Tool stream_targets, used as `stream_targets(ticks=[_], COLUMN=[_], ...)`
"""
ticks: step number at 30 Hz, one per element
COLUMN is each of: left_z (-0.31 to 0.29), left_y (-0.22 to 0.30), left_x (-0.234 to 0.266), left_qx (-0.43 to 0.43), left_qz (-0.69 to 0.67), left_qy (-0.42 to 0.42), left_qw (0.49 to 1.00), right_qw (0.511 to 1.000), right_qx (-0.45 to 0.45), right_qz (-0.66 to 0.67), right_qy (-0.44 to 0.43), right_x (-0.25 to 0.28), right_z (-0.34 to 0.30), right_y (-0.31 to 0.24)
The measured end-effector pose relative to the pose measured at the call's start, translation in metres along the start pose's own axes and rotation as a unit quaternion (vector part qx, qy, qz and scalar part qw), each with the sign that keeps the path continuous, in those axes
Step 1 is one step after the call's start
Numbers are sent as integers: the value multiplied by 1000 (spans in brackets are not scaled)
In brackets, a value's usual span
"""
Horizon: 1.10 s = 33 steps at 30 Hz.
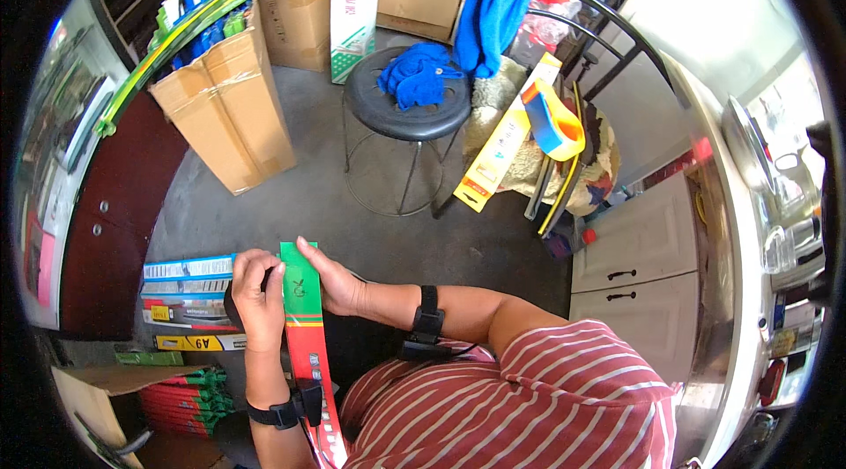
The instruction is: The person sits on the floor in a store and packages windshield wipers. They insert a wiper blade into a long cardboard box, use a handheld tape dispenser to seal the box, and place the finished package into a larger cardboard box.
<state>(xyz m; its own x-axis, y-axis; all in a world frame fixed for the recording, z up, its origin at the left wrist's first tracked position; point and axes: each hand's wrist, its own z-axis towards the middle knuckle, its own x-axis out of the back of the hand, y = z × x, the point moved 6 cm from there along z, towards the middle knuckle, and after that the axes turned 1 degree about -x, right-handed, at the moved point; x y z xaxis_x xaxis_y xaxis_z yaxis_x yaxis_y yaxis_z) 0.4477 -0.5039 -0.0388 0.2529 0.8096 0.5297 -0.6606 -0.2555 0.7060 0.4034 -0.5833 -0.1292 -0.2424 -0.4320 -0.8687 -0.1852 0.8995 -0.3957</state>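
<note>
A long, narrow green-and-red package (307, 337) lies upright along my front, its green end pointing away from me and its lower end running down beside my striped shirt. My right hand (333, 280) grips its right edge near the green end, thumb along the top corner. At the opposite edge, my left hand (257, 297) has its fingers curled and pressed together against the package. A dark thing shows at the outer side of my left hand; I cannot make out what it is. Both wrists carry black straps.
Several flat packages (189, 293) lie at my left, above an open carton (92, 403) of red-green packs. Farther off stand a tall carton (229, 117), a black stool (401, 121) with blue cloth, and a chair holding a yellow package (507, 147) and tape roll (553, 121). White cabinets (639, 231) line the right.
</note>
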Motion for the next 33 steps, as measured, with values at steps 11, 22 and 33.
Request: stream_targets(ticks=[11,22,33], left_z=[-21,-23,-28], left_y=[-49,-60,-65], left_x=[-53,-48,-46], left_qx=[35,26,53], left_qz=[-42,-8,-7], left_qy=[-9,21,44], left_qw=[998,999,998], right_qw=[969,220,253], right_qx=[5,192,206], right_qz=[-225,-815,-836], right_qy=[103,500,442], right_x=[62,123,186], right_z=[-30,-231,-254], right_y=[-23,-340,-421])
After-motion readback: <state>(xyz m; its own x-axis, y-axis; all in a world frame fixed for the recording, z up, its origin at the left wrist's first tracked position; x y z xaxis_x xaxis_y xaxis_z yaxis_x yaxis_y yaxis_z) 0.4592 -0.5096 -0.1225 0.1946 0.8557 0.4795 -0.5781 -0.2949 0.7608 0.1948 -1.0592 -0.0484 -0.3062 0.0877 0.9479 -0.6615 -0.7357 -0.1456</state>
